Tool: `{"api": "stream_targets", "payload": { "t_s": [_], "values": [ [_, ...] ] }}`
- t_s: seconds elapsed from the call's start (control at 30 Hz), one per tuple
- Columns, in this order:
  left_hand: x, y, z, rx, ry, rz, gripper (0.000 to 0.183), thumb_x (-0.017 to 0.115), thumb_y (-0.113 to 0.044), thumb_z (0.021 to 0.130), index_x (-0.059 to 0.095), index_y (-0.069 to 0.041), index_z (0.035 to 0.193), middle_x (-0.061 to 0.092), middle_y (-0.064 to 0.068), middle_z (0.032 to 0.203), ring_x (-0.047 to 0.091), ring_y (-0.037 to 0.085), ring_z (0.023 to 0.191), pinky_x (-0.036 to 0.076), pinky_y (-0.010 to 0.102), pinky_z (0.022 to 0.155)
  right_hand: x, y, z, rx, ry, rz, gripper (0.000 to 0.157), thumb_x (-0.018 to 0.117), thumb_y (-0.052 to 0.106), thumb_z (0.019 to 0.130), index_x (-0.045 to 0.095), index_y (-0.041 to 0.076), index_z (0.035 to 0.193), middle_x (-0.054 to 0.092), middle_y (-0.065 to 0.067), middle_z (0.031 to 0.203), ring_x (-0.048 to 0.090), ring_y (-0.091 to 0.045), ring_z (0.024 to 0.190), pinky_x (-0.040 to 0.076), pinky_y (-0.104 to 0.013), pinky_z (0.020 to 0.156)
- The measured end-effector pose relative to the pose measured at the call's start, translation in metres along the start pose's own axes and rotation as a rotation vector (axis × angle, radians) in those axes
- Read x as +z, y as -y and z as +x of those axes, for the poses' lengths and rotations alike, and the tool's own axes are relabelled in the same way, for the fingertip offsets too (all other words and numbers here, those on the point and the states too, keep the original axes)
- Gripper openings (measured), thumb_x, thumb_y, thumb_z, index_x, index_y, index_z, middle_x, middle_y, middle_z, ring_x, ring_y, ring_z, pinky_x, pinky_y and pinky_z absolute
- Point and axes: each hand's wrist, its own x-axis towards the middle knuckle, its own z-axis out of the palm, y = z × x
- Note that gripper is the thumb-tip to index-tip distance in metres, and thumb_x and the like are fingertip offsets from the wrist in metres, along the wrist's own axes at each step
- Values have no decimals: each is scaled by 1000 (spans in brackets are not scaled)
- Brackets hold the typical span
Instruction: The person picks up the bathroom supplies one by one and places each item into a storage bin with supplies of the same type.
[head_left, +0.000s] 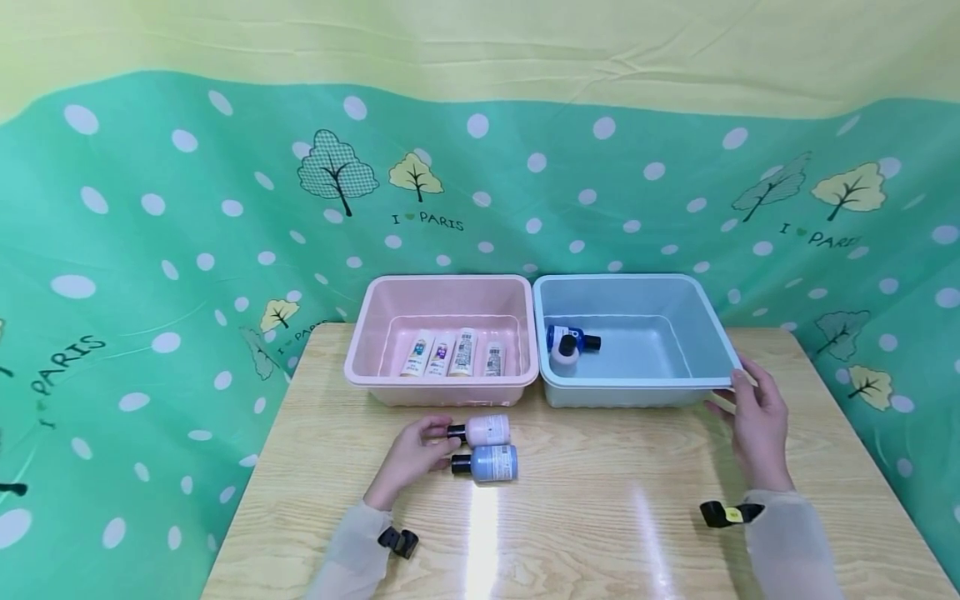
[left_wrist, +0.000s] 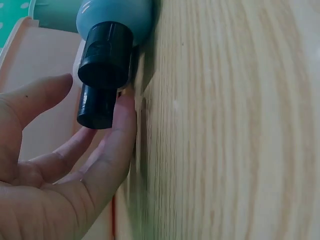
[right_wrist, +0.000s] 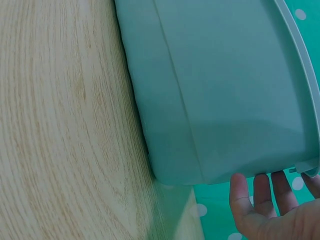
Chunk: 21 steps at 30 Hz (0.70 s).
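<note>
Reaching toward two small bottles lying side by side on the table [head_left: 600, 517], the left hand [head_left: 411, 458] is touching their black caps with relaxed, nearly straight fingers, gripping neither. The pink bottle [head_left: 486, 430] is lying just in front of the pink bin [head_left: 360, 367], and the blue bottle [head_left: 491, 463] is lying just nearer the person. The left wrist view is showing what the head view cannot: the fingertips [left_wrist: 122, 107] are resting against the caps only. The right hand [head_left: 757, 425] is touching the rim at the near right corner of the blue bin [head_left: 675, 379] with straight fingers; the right wrist view is showing them [right_wrist: 262, 192] under the lip. Four bottles are lying in the pink bin and two in the blue bin. Both bins are sitting along the table's far edge, touching each other, leaving open wood along the near edge.
</note>
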Motion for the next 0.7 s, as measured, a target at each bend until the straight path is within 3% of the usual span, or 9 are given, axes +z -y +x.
{"api": "stream_targets", "payload": {
  "t_s": [0.13,0.37,0.7],
  "values": [
    [2,1,4,-18,11,-14,51,76,-12,90,55,10,131,59,30,126,68,32,98,63,38,76,0,1,-1,5,-3,-1,46,56,33,103,49,21,148,55,-2,127,65,-11,96,61,-25,73],
    [5,4,10,-55,10,-65,45,72,-12,93,57,10,129,67,19,109,70,28,93,62,37,80,2,2,-1,11,-2,1,46,56,33,103,49,22,148,55,-1,128,65,-11,97,61,-26,75],
    [4,8,14,-67,30,-208,40,66,2,94,53,16,129,65,25,109,69,27,94,60,37,87,2,0,-1,3,-12,26,45,57,32,103,51,20,146,56,-4,126,64,-13,96,61,-27,74]
  ]
}}
